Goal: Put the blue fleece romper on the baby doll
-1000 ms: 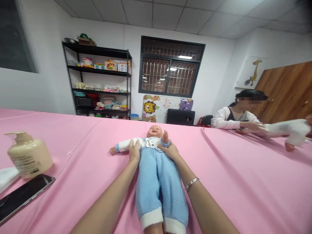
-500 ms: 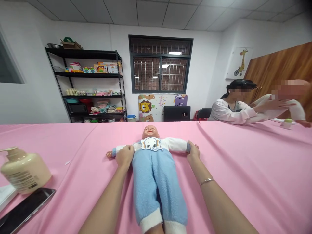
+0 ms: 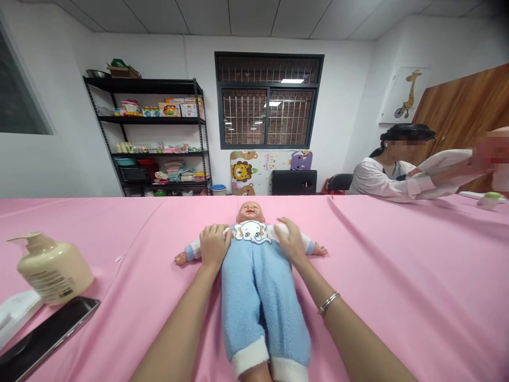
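Observation:
A baby doll (image 3: 258, 276) lies on its back, head away from me, in light blue fleece trousers with a white-sleeved top and an elephant face on the chest. Over the upper sleeve on the left side of the picture, my left hand (image 3: 214, 245) has its fingers wrapped, thumb near the chest. My right hand (image 3: 291, 241), with a silver bangle on its wrist, lies against the other upper sleeve near the shoulder, fingers apart. Both doll arms stretch out sideways. The undersides of my hands are hidden.
A cream pump bottle (image 3: 55, 270), a dark phone (image 3: 47, 337) and a white object (image 3: 19, 313) are at the left on the pink cloth (image 3: 397, 276). Across the table at right, a person (image 3: 393, 175) holds a blurred doll-like form. Black shelves (image 3: 147, 119) stand behind.
My right hand has let go of the doll's cuff and moved inward to its upper sleeve, fingers spreading. My left hand has shifted slightly over the other sleeve. The view has turned slightly left.

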`<state>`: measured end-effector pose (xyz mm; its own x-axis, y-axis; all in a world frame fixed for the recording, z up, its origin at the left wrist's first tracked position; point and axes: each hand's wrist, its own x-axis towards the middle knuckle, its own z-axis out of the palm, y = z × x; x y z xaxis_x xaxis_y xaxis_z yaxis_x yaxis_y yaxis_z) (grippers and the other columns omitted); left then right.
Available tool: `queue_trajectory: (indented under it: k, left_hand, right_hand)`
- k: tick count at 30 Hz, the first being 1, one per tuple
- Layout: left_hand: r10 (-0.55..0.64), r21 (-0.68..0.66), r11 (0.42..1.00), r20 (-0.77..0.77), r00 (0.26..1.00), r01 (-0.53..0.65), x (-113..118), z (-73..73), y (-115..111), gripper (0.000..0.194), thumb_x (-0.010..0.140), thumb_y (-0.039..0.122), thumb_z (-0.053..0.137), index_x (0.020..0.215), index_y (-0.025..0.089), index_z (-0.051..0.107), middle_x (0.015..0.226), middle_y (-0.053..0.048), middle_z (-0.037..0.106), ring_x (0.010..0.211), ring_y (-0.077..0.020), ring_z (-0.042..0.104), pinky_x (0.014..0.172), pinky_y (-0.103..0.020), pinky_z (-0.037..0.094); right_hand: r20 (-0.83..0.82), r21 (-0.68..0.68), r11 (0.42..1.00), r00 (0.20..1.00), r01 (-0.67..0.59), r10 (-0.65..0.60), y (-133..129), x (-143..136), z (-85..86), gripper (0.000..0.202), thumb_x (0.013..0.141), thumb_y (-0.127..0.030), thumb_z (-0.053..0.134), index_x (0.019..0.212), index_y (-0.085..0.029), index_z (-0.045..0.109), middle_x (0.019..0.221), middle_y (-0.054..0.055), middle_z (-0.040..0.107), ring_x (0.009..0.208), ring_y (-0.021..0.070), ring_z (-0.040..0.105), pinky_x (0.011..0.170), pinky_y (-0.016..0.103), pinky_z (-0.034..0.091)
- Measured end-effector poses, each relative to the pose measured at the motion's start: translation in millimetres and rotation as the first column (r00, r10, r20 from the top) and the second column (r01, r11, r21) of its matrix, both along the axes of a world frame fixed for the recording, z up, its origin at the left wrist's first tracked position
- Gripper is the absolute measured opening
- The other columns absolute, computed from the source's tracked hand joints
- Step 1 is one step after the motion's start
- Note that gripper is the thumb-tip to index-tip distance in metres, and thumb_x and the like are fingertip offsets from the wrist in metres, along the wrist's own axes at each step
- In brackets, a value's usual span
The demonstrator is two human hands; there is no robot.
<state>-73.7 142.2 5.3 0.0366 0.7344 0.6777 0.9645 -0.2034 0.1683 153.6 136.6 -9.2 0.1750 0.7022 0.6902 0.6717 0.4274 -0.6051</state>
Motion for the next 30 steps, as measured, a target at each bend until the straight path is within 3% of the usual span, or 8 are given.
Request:
queue_trajectory:
  k: [3, 5, 8, 13, 18, 24, 27, 30]
  left_hand:
    - [-0.134, -0.075, 0.988, 0.010, 0.991, 0.134, -2, -8.8, 9, 0.035, 0.089, 0.040, 0.036, 0.111, 0.020, 0.055, 0.111, -0.008, 0.059, 0.106, -0.0233, 0.049, 0.091, -0.035, 0.033]
    - [-0.163, -0.186, 0.969, 0.020, 0.986, 0.164, -5, -12.7, 13, 0.037, 0.090, 0.040, 0.033, 0.112, 0.018, 0.053, 0.110, -0.009, 0.060, 0.104, -0.0228, 0.051, 0.089, -0.034, 0.035]
    - [-0.127, -0.252, 0.958, 0.042, 0.991, 0.134, -5, -11.8, 13, 0.039, 0.088, 0.041, 0.036, 0.114, 0.016, 0.050, 0.112, -0.011, 0.059, 0.101, -0.0238, 0.054, 0.084, -0.033, 0.039]
    - [-0.087, -0.252, 0.962, 0.071, 0.994, 0.102, -1, -1.9, 7, 0.041, 0.083, 0.034, 0.043, 0.121, 0.018, 0.043, 0.111, -0.010, 0.060, 0.095, -0.0251, 0.059, 0.075, -0.032, 0.042]
    - [-0.112, -0.271, 0.954, 0.076, 0.991, 0.129, 2, 2.4, 5, 0.036, 0.081, 0.029, 0.044, 0.117, 0.022, 0.047, 0.109, -0.007, 0.060, 0.092, -0.0219, 0.059, 0.073, -0.029, 0.042]
    - [-0.112, -0.261, 0.954, 0.140, 0.984, 0.146, 5, 1.5, 1, 0.016, 0.082, 0.029, 0.047, 0.094, 0.021, 0.053, 0.094, -0.004, 0.061, 0.084, -0.0182, 0.058, 0.069, -0.026, 0.042]
    - [-0.248, -0.159, 0.947, 0.189, 0.950, 0.279, 8, -2.4, 3, 0.020, 0.080, 0.019, 0.047, 0.098, 0.020, 0.055, 0.096, -0.003, 0.061, 0.093, -0.0181, 0.055, 0.082, -0.028, 0.042]
    - [-0.382, -0.125, 0.889, 0.326, 0.865, 0.440, 9, -7.5, 9, 0.039, 0.075, 0.006, 0.043, 0.108, 0.020, 0.056, 0.106, -0.003, 0.062, 0.101, -0.0166, 0.053, 0.092, -0.029, 0.039]
  right_hand:
    - [0.178, -0.120, 0.953, 0.939, -0.276, 0.295, -9, -28, 1.4, 0.042, 0.079, -0.045, 0.051, 0.114, -0.022, 0.055, 0.127, 0.008, 0.049, 0.119, 0.0218, 0.041, 0.101, 0.038, 0.030]
    - [0.243, -0.202, 0.908, 0.879, -0.367, 0.410, -16, -36, 2.9, 0.039, 0.080, -0.045, 0.052, 0.112, -0.024, 0.057, 0.122, 0.007, 0.051, 0.116, 0.0210, 0.043, 0.099, 0.038, 0.031]
    - [0.252, -0.231, 0.912, 0.884, -0.340, 0.394, -21, -36, 8.4, 0.030, 0.083, -0.044, 0.048, 0.092, -0.021, 0.064, 0.097, 0.005, 0.060, 0.096, 0.0175, 0.051, 0.087, 0.031, 0.037]
    - [0.310, -0.252, 0.931, 0.890, -0.264, 0.336, -20, -34, 17.4, 0.044, 0.086, -0.046, 0.041, 0.058, -0.016, 0.056, 0.066, 0.002, 0.057, 0.069, 0.0137, 0.049, 0.066, 0.026, 0.034]
    - [0.375, -0.223, 0.954, 0.886, -0.201, 0.274, -18, -38, 16.0, 0.041, 0.084, -0.043, 0.043, 0.054, -0.017, 0.053, 0.062, 0.003, 0.057, 0.065, 0.0142, 0.047, 0.062, 0.027, 0.031]
    - [0.377, -0.223, 0.957, 0.888, -0.187, 0.262, -19, -38, 13.4, 0.035, 0.083, -0.038, 0.046, 0.055, -0.018, 0.048, 0.064, 0.002, 0.055, 0.070, 0.0154, 0.048, 0.065, 0.027, 0.033]
    - [0.403, -0.197, 0.961, 0.877, -0.195, 0.260, -20, -38, 11.1, 0.028, 0.082, -0.037, 0.049, 0.061, -0.018, 0.049, 0.070, 0.003, 0.055, 0.075, 0.0165, 0.047, 0.069, 0.027, 0.034]
    - [0.416, -0.163, 0.966, 0.873, -0.202, 0.253, -21, -39, 7.7, 0.022, 0.082, -0.035, 0.050, 0.067, -0.019, 0.050, 0.074, 0.003, 0.055, 0.077, 0.0170, 0.047, 0.070, 0.028, 0.036]
